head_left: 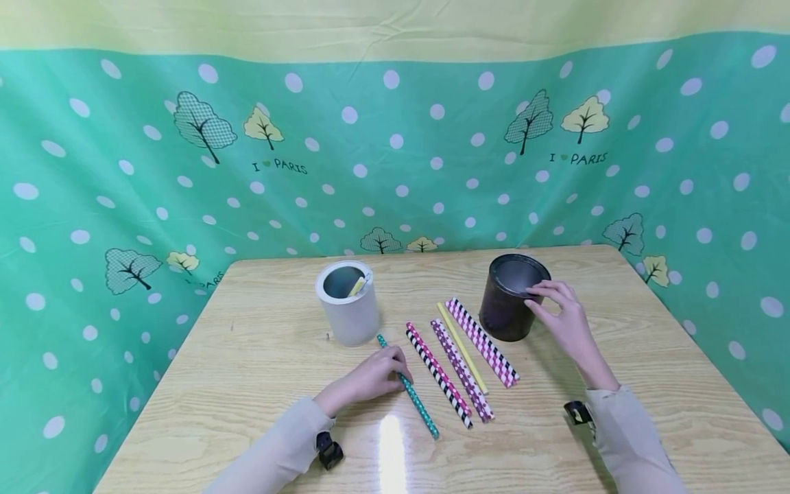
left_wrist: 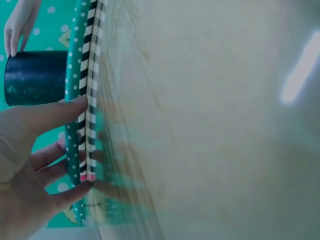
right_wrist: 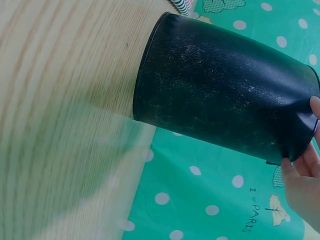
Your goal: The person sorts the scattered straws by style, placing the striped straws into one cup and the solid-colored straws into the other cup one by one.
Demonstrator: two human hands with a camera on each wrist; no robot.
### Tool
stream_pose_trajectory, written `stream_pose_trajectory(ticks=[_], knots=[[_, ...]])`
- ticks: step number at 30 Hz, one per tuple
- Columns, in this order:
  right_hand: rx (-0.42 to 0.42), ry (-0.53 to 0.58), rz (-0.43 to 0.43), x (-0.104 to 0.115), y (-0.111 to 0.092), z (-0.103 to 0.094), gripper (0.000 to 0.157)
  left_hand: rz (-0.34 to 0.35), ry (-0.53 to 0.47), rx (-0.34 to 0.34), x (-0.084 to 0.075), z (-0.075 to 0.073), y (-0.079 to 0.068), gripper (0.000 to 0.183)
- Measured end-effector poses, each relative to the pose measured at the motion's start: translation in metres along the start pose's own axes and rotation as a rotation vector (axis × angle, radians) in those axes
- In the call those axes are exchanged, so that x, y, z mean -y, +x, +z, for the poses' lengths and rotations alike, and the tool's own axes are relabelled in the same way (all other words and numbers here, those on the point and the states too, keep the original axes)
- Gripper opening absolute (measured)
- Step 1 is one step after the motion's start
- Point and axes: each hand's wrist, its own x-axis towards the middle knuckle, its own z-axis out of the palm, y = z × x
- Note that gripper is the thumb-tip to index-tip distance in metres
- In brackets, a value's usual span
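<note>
1. Both hands are occupied: by the left hand (head_left: pixel 376 374), fingers bent, a teal straw (head_left: pixel 421 406) is pinched, and by the right hand (head_left: pixel 564 322) the rim of a black can (head_left: pixel 503 314) is held between thumb and fingers.
2. With 12 o'clock taken as the far side of the table (head_left: pixel 278 384), the teal straw is laid aslant, from 11 o'clock to 5 o'clock.
3. Its slim, straight tube is covered with small white dots, as is shown closely in the left wrist view.
4. At 2 o'clock from the teal straw, the black can is stood upright, its mouth upward; its dark, slightly glossy side is marked by pale specks, seen in the right wrist view.
5. At 11 o'clock from the teal straw, a white can (head_left: pixel 352 319) is placed, with a yellow piece (head_left: pixel 356 287) contained in it.
6. Toward 3 o'clock from the left hand, more straws (head_left: pixel 459 363) are spread: pink dotted, black-and-white striped, purple dotted, plain yellow and checked.
7. Behind the table, a green curtain (head_left: pixel 395 199) with white dots is hung.
</note>
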Motion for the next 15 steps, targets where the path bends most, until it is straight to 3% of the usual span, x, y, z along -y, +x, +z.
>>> stream_pose_trajectory(ticks=[9, 15], knots=[[-0.006, 0.004, 0.003, -0.0002, -0.0002, 0.0008, 0.021, 0.054, -0.060, -0.110, -0.0016, -0.0010, -0.0008, 0.015], [-0.006, 0.014, 0.008, 0.0008, -0.0005, 0.0009, 0.021, 0.036, -0.125, -0.205, -0.0083, -0.0056, 0.0032, 0.018]])
